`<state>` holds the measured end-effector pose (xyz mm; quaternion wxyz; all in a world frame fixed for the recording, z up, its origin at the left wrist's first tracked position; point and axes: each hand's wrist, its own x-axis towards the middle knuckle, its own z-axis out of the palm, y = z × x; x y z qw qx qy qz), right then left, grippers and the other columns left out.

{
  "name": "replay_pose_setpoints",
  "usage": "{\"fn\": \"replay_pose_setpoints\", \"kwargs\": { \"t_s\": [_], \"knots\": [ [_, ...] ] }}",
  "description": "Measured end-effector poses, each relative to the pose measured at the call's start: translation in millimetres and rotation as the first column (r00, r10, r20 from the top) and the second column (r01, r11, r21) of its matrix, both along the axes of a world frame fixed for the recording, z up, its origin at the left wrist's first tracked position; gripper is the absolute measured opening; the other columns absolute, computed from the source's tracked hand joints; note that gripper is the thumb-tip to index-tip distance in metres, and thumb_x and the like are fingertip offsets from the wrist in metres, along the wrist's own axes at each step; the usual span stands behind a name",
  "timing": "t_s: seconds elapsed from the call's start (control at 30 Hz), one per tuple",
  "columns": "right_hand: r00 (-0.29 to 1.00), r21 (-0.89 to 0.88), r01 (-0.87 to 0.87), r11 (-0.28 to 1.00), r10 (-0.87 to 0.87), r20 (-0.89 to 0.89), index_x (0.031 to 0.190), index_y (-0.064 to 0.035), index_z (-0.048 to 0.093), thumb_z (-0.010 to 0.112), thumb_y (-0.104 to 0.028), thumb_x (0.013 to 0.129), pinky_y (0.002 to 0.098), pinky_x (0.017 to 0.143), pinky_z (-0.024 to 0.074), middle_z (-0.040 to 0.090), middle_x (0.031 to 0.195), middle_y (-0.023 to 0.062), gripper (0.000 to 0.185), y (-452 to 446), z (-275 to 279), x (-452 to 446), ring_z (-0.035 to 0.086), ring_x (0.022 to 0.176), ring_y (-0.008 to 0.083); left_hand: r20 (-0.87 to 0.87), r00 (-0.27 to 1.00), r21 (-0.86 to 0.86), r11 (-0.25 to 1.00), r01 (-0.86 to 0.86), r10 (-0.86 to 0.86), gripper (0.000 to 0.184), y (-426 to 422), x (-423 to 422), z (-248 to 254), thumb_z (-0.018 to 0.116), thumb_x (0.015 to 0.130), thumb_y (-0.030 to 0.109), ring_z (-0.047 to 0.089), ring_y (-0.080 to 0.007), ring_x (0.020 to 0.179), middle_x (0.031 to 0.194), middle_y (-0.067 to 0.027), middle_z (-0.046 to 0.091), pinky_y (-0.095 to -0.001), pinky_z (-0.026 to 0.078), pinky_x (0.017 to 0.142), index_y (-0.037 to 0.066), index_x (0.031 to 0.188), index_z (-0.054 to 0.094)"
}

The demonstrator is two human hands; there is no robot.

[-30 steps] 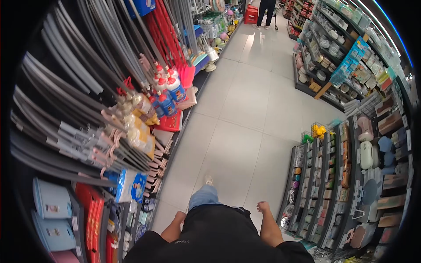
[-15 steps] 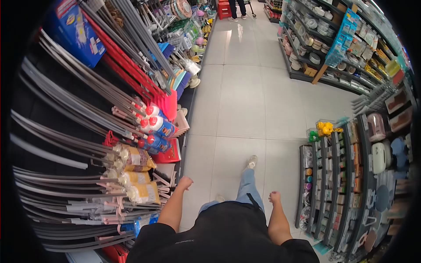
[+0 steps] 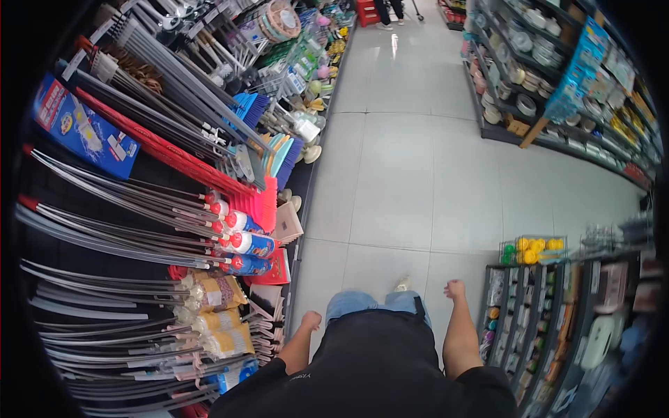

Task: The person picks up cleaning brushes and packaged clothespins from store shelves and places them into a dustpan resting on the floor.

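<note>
My left hand (image 3: 311,320) hangs at my left side, fingers curled in, with nothing visible in it. Nearest to it are the mop heads in yellow packaging (image 3: 230,341) on the left rack, a short gap away. On the other side, my right hand (image 3: 455,288) is held a little further forward over the floor, its fingers also curled and nothing showing in them. A low shelf of small goods (image 3: 495,306) stands to the right of that hand, not touched.
Mops and brooms with long handles, a pink broom (image 3: 261,205) and a blue box (image 3: 87,129) line the left rack. Pale tiled floor (image 3: 390,174) runs ahead. Dishware shelves (image 3: 519,76) stand at the right. A person (image 3: 388,10) is at the far end beside a red stool (image 3: 367,12).
My left hand has swung back and my right hand forward. The leg stretched ahead before is now closer under me. The shelves have shifted in view as I move along the aisle.
</note>
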<state>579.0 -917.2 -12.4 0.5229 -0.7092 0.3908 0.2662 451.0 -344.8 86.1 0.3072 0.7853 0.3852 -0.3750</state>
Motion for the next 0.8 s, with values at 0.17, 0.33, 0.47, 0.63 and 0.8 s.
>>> {"fn": "replay_pose_setpoints", "kwargs": {
  "t_s": [0.17, 0.33, 0.47, 0.63, 0.8],
  "knots": [
    [0.990, 0.035, 0.009, 0.999, -0.014, 0.140, 0.101, -0.0004, 0.057, 0.052, -0.015, 0.086, 0.0316, 0.042, 0.0498, 0.066, 0.074, 0.0140, 0.021, 3, 40, 126, 0.065, 0.055, 0.0210, 0.006, 0.998, 0.032, 0.998, 0.061, -0.061, 0.020, -42, 59, 20, 0.050, 0.075, 0.010, 0.066, -0.0242, 0.054, 0.064, -0.0161, 0.064, -0.0367, 0.054, 0.050, -0.002, 0.071, 0.065],
    [0.993, 0.099, -0.070, 0.993, 0.060, 0.100, 0.102, 0.0002, 0.055, 0.053, -0.015, 0.087, 0.0314, 0.044, 0.0507, 0.067, 0.075, 0.0150, 0.022, 28, 35, 182, 0.065, 0.055, 0.0217, 0.026, 0.987, 0.057, 0.986, 0.159, -0.161, 0.018, -55, 125, -2, 0.053, 0.071, 0.010, 0.068, -0.0240, 0.058, 0.068, -0.0160, 0.067, -0.0347, 0.055, 0.060, 0.002, 0.073, 0.069],
    [0.988, 0.110, -0.097, 0.989, 0.109, -0.112, 0.103, -0.0013, 0.057, 0.053, -0.016, 0.087, 0.0366, 0.047, 0.0518, 0.068, 0.079, 0.0161, 0.022, 40, 9, 193, 0.066, 0.058, 0.0244, -0.115, 0.953, -0.004, 0.960, 0.281, -0.280, 0.016, -47, 210, -20, 0.056, 0.069, 0.009, 0.068, -0.0238, 0.062, 0.070, -0.0155, 0.068, -0.0337, 0.055, 0.062, 0.002, 0.073, 0.070],
    [0.921, 0.069, -0.113, 0.991, 0.130, -0.367, 0.105, -0.0055, 0.054, 0.054, -0.021, 0.088, 0.0413, 0.059, 0.0531, 0.067, 0.083, 0.0147, 0.023, 21, 42, 243, 0.067, 0.074, 0.0286, -0.116, 0.833, -0.089, 0.841, 0.534, -0.541, 0.016, -15, 352, -53, 0.056, 0.070, 0.009, 0.068, -0.0243, 0.060, 0.071, -0.0161, 0.068, -0.0350, 0.055, 0.058, 0.001, 0.074, 0.070],
    [0.983, -0.004, 0.126, 0.992, -0.125, -0.135, 0.106, -0.0043, 0.054, 0.049, -0.024, 0.090, 0.0381, 0.051, 0.0518, 0.066, 0.077, 0.0144, 0.025, 2, 31, 328, 0.066, 0.061, 0.0256, 0.116, 0.613, 0.187, 0.623, 0.759, -0.781, 0.027, 23, 529, -77, 0.048, 0.079, 0.019, 0.065, -0.0346, 0.084, 0.086, -0.0193, 0.067, -0.0452, 0.051, 0.078, 0.003, 0.081, 0.069]
  ]
}}
